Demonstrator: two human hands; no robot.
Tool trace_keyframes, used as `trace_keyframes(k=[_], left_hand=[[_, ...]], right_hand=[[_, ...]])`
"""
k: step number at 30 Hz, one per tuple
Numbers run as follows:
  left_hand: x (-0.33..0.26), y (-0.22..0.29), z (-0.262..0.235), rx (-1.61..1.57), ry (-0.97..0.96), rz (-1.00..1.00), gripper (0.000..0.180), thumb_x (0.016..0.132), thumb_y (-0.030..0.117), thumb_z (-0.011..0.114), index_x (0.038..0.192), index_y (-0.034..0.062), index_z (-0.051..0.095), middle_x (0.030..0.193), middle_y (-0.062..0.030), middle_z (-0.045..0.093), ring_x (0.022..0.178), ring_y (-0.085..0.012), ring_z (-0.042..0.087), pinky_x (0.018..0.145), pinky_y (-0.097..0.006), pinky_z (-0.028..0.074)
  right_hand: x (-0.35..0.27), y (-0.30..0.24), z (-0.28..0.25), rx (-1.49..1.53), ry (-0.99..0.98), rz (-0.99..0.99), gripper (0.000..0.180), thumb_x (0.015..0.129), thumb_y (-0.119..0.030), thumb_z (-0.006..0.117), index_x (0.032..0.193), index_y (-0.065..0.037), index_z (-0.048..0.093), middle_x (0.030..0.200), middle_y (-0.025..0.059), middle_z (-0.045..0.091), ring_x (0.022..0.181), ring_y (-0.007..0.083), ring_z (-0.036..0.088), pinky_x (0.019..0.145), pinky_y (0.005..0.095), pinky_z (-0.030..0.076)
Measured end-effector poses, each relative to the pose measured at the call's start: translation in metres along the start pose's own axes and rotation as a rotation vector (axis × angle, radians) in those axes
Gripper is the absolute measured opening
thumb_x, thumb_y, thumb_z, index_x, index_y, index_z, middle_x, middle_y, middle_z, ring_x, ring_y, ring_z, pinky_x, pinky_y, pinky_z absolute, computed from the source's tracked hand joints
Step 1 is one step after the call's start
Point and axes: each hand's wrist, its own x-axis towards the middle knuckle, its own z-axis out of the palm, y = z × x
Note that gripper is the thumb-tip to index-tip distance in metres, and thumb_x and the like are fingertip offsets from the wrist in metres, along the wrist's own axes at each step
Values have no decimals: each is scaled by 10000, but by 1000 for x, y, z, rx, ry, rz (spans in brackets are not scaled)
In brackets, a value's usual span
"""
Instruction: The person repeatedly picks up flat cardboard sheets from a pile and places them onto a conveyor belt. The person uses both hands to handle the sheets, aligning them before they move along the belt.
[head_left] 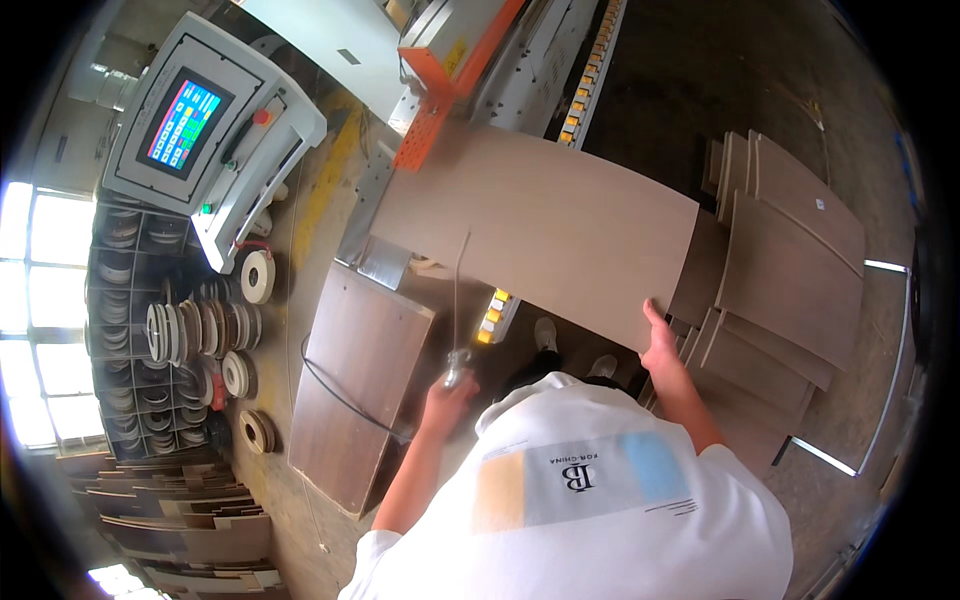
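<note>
Workshop floor (300, 215): brown board (540, 225) held at near edge by right hand (660, 345); left hand (447, 395) closed on air nozzle (458, 365); stacked boards (790, 270) right of it.
</note>
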Motion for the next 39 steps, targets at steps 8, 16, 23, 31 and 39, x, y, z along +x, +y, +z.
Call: trace_keyframes(k=[8,16,23,31,39], left_hand=[[3,17,5,168,-7,8,170,1015,242,616,1111,102,621,831,28,643,761,-59,625,580,-215,477],[21,40,63,1320,-192,242,626,907,649,555,1232,115,597,1014,-217,731,976,-411,692,833,-488,539],[48,61,146,1469,-349,425,561,939,567,533,1209,83,449,1019,-249,719,989,-454,685,870,-514,540],[39,96,286,1409,-410,702,421,1015,400,499,1170,23,394,1005,-283,706,970,-470,681,859,-549,534],[-4,78,379,1504,-584,765,430,1016,404,508,1227,39,425,1144,-289,669,1056,-468,653,909,-554,511]], right_hand=[[36,-75,20,75,-119,-36,670,918,-435,725,1445,-88,500,1433,107,550,1341,281,501,1114,474,409],[100,-101,-28,345,-144,-309,335,965,-334,674,1190,-88,641,1186,57,671,1086,224,652,944,438,541],[31,-46,-238,318,328,-534,343,991,-277,618,1245,-47,630,1161,76,686,1092,215,686,878,350,565],[-59,208,-411,-74,635,-294,246,982,-254,576,835,-75,660,725,58,654,593,167,608,519,329,507],[-73,335,-405,-380,545,31,304,944,-355,602,937,-75,720,847,110,666,739,247,631,609,396,501]])
